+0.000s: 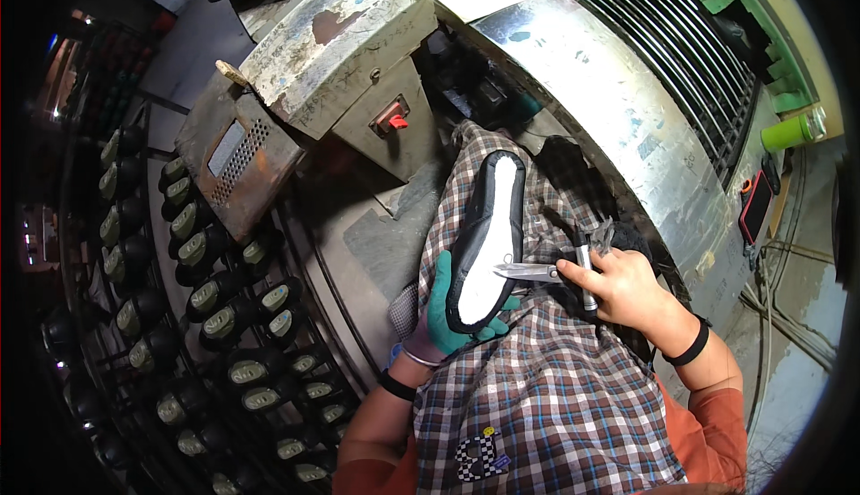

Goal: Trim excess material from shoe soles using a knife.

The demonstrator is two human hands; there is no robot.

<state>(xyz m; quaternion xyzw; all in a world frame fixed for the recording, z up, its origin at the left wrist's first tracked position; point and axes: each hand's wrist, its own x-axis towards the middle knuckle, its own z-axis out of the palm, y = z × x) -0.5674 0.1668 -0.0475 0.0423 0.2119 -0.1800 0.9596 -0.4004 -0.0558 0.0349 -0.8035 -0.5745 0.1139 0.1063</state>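
- Right hand (618,286): bare, fingers closed around a metal tool (540,272), wrist bent left; tool tip lies over the white sole.
- Left hand (439,316): green-gloved, cupped around the near end of a black shoe (486,244), fingers curled against it.
- Shoe: sole up, above the lap, over a checked apron (555,378).
- Left: rack of black shoes (219,323).
- Far left: worn machine (345,65), red switch.
- Far right: scuffed metal bench (609,74).

The left hand (441,316) (green-gloved) cradles a black shoe (477,233), white sole (490,253) up; the bare right hand (620,285) grips a metal tool (539,272) that reaches over the sole. Left of both hands, dark shoes (219,323) stand in rows.
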